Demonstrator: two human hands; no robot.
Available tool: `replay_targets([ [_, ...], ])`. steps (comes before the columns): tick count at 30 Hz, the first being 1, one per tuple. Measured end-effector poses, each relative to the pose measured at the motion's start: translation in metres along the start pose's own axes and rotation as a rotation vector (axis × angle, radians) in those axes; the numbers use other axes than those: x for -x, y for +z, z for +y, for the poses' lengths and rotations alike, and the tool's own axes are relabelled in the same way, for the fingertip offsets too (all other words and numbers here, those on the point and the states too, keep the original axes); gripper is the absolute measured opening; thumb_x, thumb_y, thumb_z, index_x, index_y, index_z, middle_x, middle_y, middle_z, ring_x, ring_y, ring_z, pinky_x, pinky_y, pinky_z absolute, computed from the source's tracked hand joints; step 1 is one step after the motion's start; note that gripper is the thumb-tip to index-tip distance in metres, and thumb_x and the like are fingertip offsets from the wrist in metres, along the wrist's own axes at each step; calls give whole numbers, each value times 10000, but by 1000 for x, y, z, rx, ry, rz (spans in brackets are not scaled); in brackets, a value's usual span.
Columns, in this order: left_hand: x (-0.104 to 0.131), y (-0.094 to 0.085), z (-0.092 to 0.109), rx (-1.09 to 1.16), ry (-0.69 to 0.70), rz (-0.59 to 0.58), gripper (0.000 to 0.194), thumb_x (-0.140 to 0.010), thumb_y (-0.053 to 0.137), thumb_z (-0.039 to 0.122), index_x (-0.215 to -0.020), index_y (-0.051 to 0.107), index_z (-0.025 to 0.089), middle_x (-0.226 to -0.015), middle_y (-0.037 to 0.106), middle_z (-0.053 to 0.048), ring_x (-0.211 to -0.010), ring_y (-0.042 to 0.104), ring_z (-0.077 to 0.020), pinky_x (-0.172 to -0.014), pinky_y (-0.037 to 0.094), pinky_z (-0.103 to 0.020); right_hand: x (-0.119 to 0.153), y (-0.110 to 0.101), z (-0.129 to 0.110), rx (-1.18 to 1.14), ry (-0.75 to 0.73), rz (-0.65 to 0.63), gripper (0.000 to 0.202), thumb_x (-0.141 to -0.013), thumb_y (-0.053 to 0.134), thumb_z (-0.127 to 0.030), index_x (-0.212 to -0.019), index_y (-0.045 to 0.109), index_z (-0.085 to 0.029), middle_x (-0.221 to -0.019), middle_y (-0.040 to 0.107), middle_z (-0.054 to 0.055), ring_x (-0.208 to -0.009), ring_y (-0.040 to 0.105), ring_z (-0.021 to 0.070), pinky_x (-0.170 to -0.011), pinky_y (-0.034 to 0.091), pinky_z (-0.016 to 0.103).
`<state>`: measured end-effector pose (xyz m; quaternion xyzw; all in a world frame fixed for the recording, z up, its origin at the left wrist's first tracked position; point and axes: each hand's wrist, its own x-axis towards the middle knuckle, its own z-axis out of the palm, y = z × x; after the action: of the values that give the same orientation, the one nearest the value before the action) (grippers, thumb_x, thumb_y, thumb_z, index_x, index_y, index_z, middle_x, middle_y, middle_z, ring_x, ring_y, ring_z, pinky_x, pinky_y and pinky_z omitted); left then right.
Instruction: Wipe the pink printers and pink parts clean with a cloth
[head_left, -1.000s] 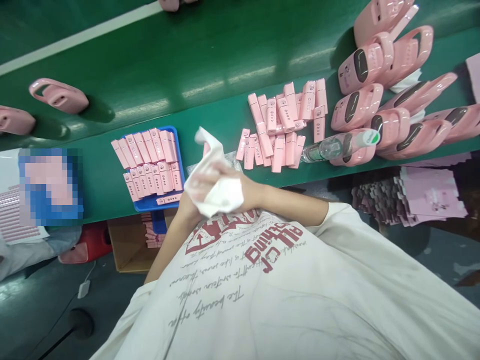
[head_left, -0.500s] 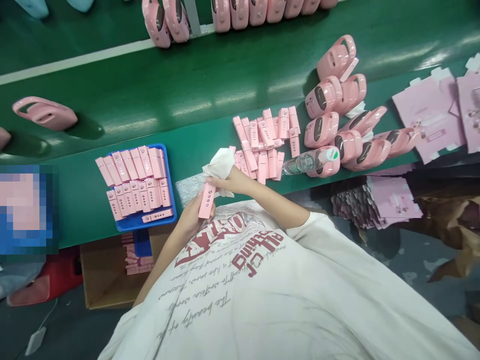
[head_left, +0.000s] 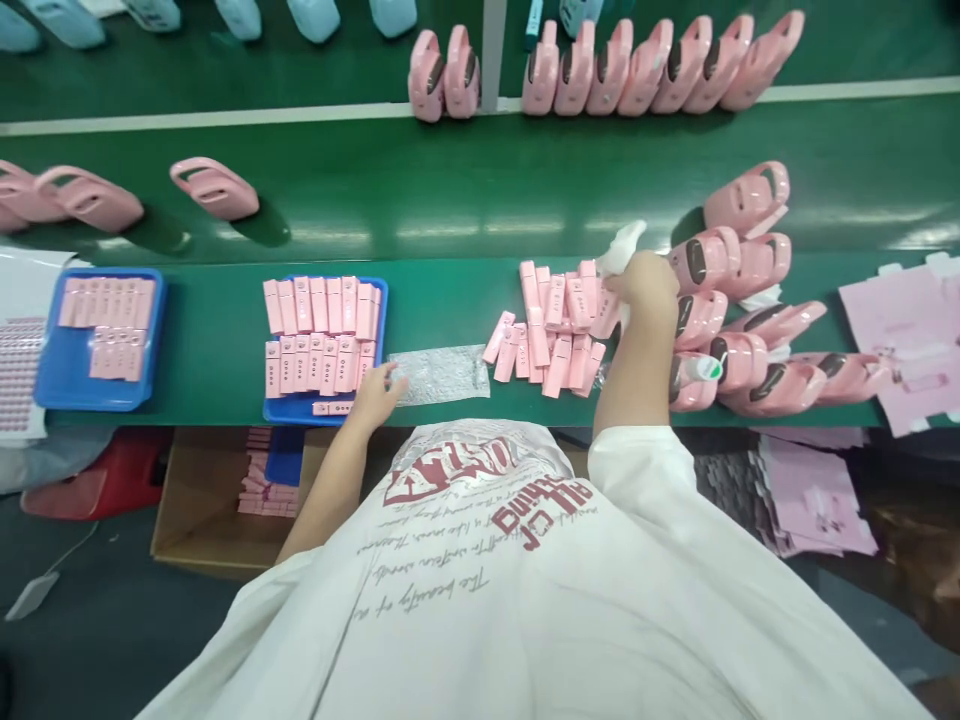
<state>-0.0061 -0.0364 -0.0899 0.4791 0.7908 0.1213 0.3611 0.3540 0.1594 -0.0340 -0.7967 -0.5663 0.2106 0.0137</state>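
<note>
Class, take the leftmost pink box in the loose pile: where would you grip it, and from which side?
Grip the leftmost pink box across its narrow width near the middle, probably coming from above and the left. It is long and slim and lies slanted; its left side faces the green tabletop, while a neighbouring box crowds its right.
</note>
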Motion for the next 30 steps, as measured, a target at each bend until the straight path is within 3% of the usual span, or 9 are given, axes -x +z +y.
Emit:
replay_targets([
  [3, -15, -21, -18, -128, -146, 216, 490, -811, 537, 265, -1251, 501, 52, -1307, 458, -261, -1254, 429, -372, -1046, 332, -522, -12, 15, 0, -15, 123, -43, 379, -828, 579, -232, -1151, 620, -38, -1190, 595, 253, -1128, 570, 345, -909, 444, 495],
  [6, -20, -30, -28, -217, -251, 323, 457, -772, 547, 184, -1199, 511, 27, -1287, 450, -305, -1276, 372, -443, -1027, 303, -584, -15, 29, -2, -55, 143, -15, 381, -862, 528, -229, -1168, 604, -15, -1203, 565, 285, -1120, 566, 330, -890, 444, 471],
  [9, -23, -23, -31, -238, -275, 346, 394, -754, 540, 144, -1132, 521, 32, -1256, 487, -307, -1261, 395, -445, -1012, 320, -576, -13, 34, 1, -86, 141, 33, 404, -887, 485, -254, -1177, 590, 6, -1208, 539, 305, -1144, 541, 344, -899, 437, 481],
  [13, -27, -12, -31, -176, -290, 348, 367, -716, 581, 161, -1061, 507, 56, -1202, 526, -313, -1211, 458, -450, -959, 374, -553, -7, 25, 6, -155, 42, 74, 370, -911, 448, -292, -1157, 617, -74, -1115, 608, 203, -1110, 565, 334, -906, 434, 473],
  [16, -29, -18, -31, -49, -314, 321, 393, -652, 631, 172, -1007, 488, 85, -1004, 610, -265, -1050, 570, -440, -841, 443, -519, 5, 17, 10, -214, -116, 76, 354, -925, 430, -306, -1161, 625, -127, -1070, 648, 152, -1088, 588, 321, -902, 440, 447],
  [19, -22, -31, -28, 136, -308, 306, 384, -628, 640, 206, -954, 451, 130, -802, 611, -143, -906, 620, -361, -757, 470, -443, 18, 12, 14, -219, -135, 93, 391, -936, 402, -358, -1151, 625, -119, -1043, 666, 167, -1046, 610, 323, -864, 458, 431],
  [25, 8, -31, 13, 634, -137, 74, 371, -609, 575, 307, -929, 435, 182, -652, 525, 22, -568, 540, -137, -551, 443, -266, 43, 17, -12, -404, -279, 108, 407, -941, 389, -395, -1106, 616, -101, -982, 684, 164, -976, 634, 287, -816, 481, 369],
  [28, 19, -16, 47, 834, -44, -120, 418, -575, 657, 324, -931, 496, 174, -671, 546, 20, -523, 526, -114, -470, 407, -230, 72, 36, -50, -553, -410, -10, 422, -955, 348, -388, -1123, 611, -104, -952, 692, 140, -910, 652, 267, -775, 515, 376],
  [30, 23, -7, 68, 988, -2, -250, 437, -616, 702, 400, -942, 519, 173, -687, 567, 13, -460, 499, -97, -390, 342, -207, 101, 55, -74, -587, -607, -114, 408, -950, 356, -369, -1167, 604, -127, -1005, 695, 130, -929, 653, 266, -801, 529, 398],
])
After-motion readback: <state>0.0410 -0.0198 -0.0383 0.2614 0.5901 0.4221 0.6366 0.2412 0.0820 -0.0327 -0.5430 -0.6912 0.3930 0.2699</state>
